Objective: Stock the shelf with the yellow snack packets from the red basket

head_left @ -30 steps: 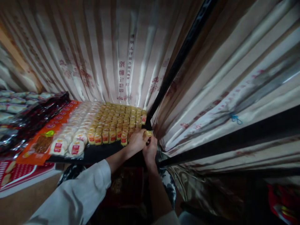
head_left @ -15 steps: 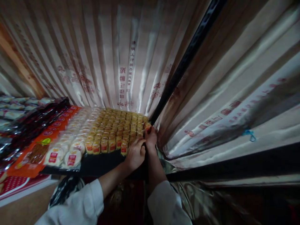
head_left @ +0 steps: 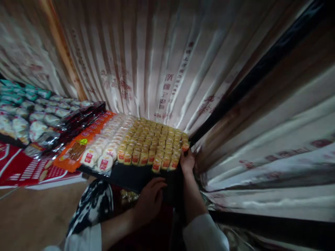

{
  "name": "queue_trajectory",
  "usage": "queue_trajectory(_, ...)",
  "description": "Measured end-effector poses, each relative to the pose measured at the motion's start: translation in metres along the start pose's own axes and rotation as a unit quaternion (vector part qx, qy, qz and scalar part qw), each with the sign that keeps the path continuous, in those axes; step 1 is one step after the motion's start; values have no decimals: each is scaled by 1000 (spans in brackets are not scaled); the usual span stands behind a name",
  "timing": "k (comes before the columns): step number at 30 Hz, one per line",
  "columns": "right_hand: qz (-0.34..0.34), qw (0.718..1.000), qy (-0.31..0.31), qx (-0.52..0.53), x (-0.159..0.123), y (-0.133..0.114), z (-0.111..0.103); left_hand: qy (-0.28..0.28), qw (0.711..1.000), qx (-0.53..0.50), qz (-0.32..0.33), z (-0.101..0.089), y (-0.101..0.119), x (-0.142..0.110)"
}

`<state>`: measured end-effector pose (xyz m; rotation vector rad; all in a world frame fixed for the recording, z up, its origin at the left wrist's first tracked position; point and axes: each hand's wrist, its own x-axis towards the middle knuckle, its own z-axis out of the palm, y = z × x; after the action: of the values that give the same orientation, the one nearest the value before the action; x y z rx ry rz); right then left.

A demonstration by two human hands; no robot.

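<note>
Rows of small yellow wrapped pastries with red-orange labels stand on a black shelf. My right hand reaches to the right end of these rows. Its fingers are closed around one wrapped pastry beside the dark post; part of the grip is hidden. Lower and to the left, my left hand is just in front of the shelf's front edge. Its fingers are loosely bent and apart, and nothing shows in them. Three pastries stand forward at the right of the front row.
White round wrapped cakes, an orange bag and dark red shiny packets lie leftward. Several white and teal packets sit farther left. A pleated curtain hangs behind; a dark post slants up at right.
My left hand has drawn back from the pastries to below the shelf edge. Two more pastries now stand in the right front row. The view has swung left.
</note>
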<state>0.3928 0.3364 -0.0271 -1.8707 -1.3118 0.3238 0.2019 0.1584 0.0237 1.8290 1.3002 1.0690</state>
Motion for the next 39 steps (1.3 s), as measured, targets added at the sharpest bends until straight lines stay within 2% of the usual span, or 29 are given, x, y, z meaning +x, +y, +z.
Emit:
queue_trajectory(3, 13, 1000, 12, -10, -4, -3, -3, 16, 999, 19, -30, -17, -10, -13)
queue_trajectory(5, 6, 999, 44, -20, -10, -8, -9, 34, 997, 49, -49, -27, -20, -21)
queue_trajectory(10, -112, 982, 149, 16, -44, -39, -31, 131, 977, 148, -74, -50, -56, -33)
queue_trajectory(12, -170, 974, 148, 38, -66, -58, -38, 162, 968, 168, -89, -58, -69, -33)
queue_trajectory(14, -215, 969, 108, 64, -91, -79, -40, 181, 963, 170, -105, -63, -79, -28)
queue_trajectory(18, -237, 965, 26, 106, -133, -115, -31, 220, 958, 159, -92, -66, -95, -13)
queue_trajectory(22, -291, 950, -21, 113, -150, -137, -14, 258, 948, 181, -38, -62, -112, -1)
queue_trajectory(27, -348, 928, -120, 55, -146, -157, 12, 280, 929, 244, -1, -57, -119, 3)
queue_trajectory(30, -390, 907, -158, 10, -134, -170, 30, 290, 917, 274, -13, -55, -116, 4)
queue_trajectory(33, -414, 891, -180, -54, -120, -188, 48, 278, 914, 294, -34, -54, -112, 4)
queue_trajectory(39, -402, 865, -239, -181, -109, -222, 80, 259, 925, 274, -47, -55, -109, 4)
